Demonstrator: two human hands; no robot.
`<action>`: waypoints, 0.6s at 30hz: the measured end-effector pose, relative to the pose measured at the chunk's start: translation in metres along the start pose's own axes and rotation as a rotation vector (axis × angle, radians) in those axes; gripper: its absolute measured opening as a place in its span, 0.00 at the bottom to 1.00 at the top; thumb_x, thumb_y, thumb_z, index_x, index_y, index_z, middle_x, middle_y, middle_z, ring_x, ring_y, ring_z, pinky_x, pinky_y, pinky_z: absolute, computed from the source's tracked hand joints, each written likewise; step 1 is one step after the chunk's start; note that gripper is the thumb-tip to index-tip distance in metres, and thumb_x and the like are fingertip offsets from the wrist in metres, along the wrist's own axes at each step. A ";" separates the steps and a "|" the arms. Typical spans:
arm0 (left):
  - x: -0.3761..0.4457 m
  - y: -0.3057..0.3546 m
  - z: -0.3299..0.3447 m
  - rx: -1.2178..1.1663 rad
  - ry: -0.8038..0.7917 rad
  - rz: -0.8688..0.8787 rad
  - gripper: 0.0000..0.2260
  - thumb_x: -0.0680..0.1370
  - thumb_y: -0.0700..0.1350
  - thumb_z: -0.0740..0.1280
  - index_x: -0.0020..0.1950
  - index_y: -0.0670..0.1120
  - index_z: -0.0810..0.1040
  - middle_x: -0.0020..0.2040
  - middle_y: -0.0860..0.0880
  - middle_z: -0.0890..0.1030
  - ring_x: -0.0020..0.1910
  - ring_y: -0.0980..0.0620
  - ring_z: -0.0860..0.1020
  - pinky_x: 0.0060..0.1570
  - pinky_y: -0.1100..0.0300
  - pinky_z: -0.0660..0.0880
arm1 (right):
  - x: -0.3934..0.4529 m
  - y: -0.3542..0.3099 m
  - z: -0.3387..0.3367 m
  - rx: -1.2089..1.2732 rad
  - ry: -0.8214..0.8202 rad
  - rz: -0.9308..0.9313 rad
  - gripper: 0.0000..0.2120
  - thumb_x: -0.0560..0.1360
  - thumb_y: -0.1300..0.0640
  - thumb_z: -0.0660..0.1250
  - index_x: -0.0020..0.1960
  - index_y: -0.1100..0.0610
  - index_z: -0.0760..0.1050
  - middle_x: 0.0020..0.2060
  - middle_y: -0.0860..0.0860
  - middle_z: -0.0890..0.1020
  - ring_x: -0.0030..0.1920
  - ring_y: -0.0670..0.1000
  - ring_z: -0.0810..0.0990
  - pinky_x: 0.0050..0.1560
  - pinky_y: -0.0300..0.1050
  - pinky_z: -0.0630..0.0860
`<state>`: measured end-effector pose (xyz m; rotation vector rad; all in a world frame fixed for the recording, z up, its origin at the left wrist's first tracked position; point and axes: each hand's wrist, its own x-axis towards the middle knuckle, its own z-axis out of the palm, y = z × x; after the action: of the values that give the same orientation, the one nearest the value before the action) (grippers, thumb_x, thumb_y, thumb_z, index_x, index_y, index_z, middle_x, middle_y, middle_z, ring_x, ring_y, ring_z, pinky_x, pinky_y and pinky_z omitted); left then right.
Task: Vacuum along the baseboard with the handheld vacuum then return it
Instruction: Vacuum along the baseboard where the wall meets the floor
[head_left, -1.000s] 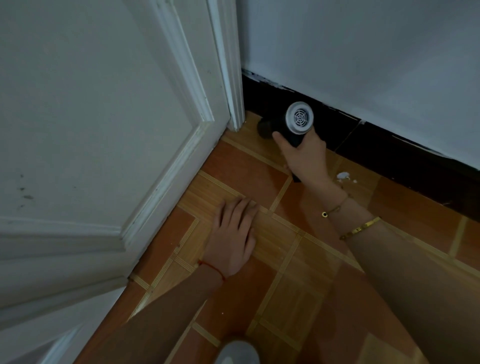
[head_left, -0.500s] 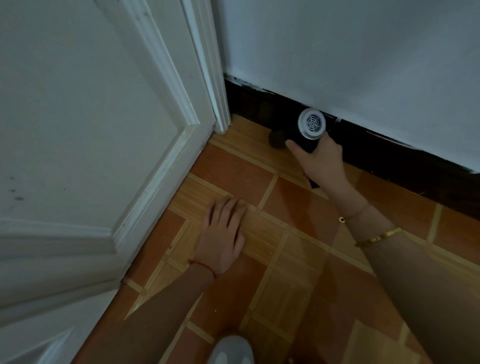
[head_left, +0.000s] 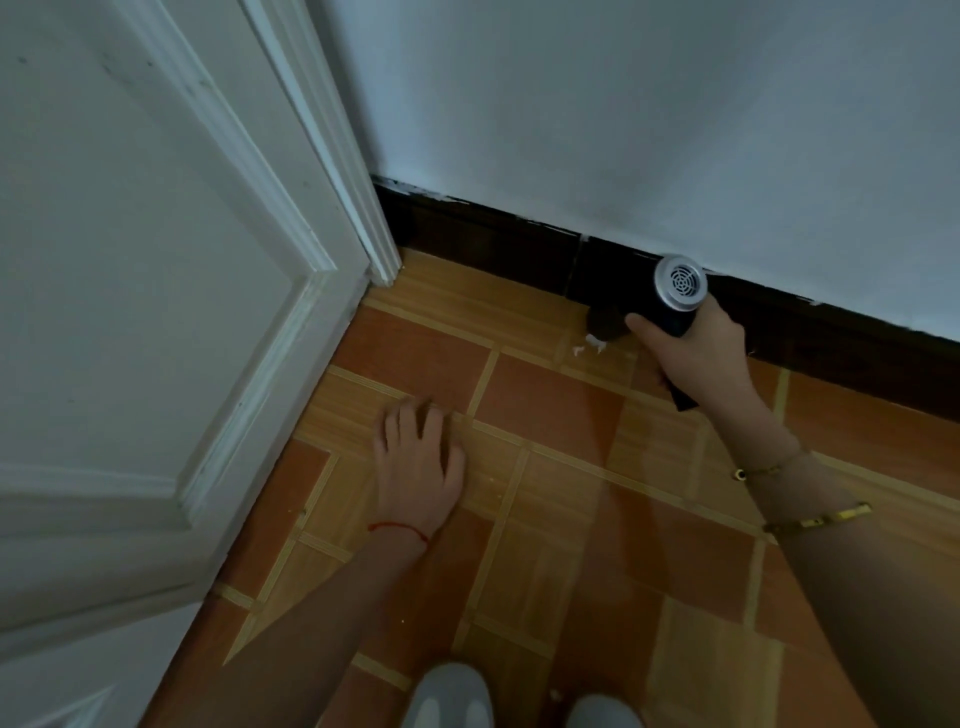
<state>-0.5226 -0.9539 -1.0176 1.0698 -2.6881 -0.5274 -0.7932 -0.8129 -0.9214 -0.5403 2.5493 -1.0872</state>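
My right hand grips the black handheld vacuum, whose round silver vent faces up at me. Its dark nozzle points down-left at the floor, right against the black baseboard under the white wall. A few white scraps lie on the tile just below the nozzle. My left hand rests flat on the orange tile floor, fingers spread, well to the left of the vacuum.
A white panelled door and its frame fill the left side and meet the baseboard in the corner. Two light shoe tips show at the bottom edge. The baseboard runs on to the right.
My right hand has slid the vacuum to the right along the baseboard, away from the door corner. White scraps now show by the nozzle. My left hand stays on the floor.
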 end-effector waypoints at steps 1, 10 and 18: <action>0.000 0.000 0.003 0.028 -0.005 0.008 0.18 0.78 0.48 0.58 0.66 0.45 0.74 0.64 0.42 0.73 0.65 0.41 0.69 0.68 0.36 0.65 | -0.003 0.001 -0.003 -0.002 -0.001 0.002 0.26 0.74 0.48 0.71 0.67 0.58 0.69 0.51 0.53 0.81 0.33 0.47 0.80 0.27 0.27 0.71; -0.005 -0.006 0.011 0.131 -0.023 0.060 0.22 0.80 0.49 0.57 0.75 0.48 0.69 0.69 0.38 0.68 0.70 0.38 0.66 0.75 0.36 0.55 | -0.013 0.000 -0.014 -0.026 -0.100 0.009 0.24 0.74 0.48 0.71 0.63 0.58 0.68 0.39 0.52 0.80 0.25 0.47 0.79 0.24 0.38 0.76; -0.006 -0.006 0.012 0.120 0.008 0.070 0.23 0.80 0.47 0.58 0.75 0.49 0.69 0.69 0.39 0.68 0.70 0.38 0.67 0.75 0.36 0.55 | -0.018 0.006 -0.015 -0.056 -0.035 -0.002 0.31 0.72 0.43 0.71 0.68 0.55 0.65 0.55 0.55 0.81 0.47 0.62 0.82 0.46 0.59 0.82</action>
<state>-0.5186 -0.9509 -1.0309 0.9996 -2.7692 -0.3536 -0.7854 -0.7912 -0.9134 -0.5710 2.5558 -1.0014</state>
